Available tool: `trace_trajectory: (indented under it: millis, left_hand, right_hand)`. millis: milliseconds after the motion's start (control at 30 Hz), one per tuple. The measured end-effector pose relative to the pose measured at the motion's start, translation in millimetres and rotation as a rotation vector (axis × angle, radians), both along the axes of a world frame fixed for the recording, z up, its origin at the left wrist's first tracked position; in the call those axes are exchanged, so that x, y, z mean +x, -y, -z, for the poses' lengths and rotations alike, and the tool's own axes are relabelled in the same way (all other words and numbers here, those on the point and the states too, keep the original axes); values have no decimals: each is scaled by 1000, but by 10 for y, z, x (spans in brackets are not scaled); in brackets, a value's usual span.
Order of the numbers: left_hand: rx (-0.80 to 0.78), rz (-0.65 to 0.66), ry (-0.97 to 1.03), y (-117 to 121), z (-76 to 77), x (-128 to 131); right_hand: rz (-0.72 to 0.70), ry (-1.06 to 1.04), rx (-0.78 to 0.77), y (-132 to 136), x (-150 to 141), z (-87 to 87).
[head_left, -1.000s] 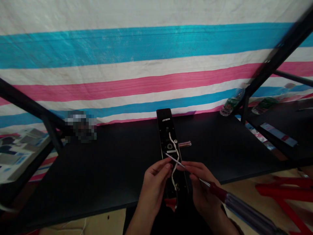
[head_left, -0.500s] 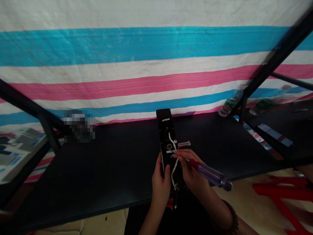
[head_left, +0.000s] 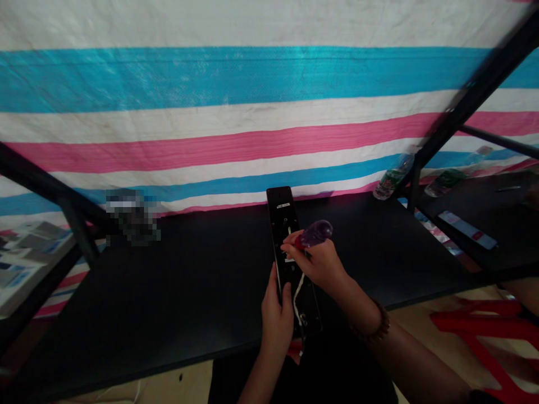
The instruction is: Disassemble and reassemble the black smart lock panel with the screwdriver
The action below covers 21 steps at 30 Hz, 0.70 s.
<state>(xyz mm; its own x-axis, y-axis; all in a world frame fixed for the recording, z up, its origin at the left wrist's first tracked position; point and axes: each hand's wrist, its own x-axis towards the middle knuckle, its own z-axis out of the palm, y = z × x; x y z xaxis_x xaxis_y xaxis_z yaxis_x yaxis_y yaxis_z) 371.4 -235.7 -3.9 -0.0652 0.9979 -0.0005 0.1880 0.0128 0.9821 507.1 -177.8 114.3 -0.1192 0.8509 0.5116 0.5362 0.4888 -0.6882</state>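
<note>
A long black panel (head_left: pixel 280 209), with small holes, white labels and a pale cable (head_left: pixel 298 294) along it, rests on the dark table at a slight slant. My left hand (head_left: pixel 278 314) grips its left edge near the lower half, thumb on top. My right hand (head_left: pixel 318 261) holds a screwdriver (head_left: pixel 315 233) with a clear purple and red handle. Its handle leans up and to the right over the middle of the panel. The fingers of my right hand hide the screwdriver's tip and part of the cable.
The black table (head_left: pixel 189 280) reaches a striped tarp (head_left: pixel 210 134) behind. A plastic bottle (head_left: pixel 389 182) leans by the right frame post. On the neighbouring table lie another bottle (head_left: pixel 446 180) and a phone (head_left: pixel 468 229). A red stool (head_left: pixel 484 322) stands at lower right.
My right hand has moved up and left over the panel. The screwdriver has swung from pointing back toward me to a steeper hold. My left hand keeps its grip.
</note>
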Motion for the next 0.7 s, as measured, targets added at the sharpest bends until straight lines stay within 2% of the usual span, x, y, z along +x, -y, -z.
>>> trace_trajectory:
  millis: [200,267,333,433,600,700]
  left_hand:
    - [-16,15,26,-13,-88,-19]
    - [-53,31,64,-37,-134,-29]
    - [-84,38,111,-97,-177,-38]
    - [-95,44,175,-271,-225,-45]
    - [-81,19,209,-631,-199,-44]
    - [-58,28,198,-720,-129,-46]
  right_hand:
    - [-187,-183,-55,28,23,147]
    - [-150,-192,-67,65,32,196]
    - [-42,-242,-85,80,20,246]
    - [52,-335,-108,79,-14,312]
    - [-22,-328,-51,155,7,366]
    - [-41,-296,-9,235,20,364]
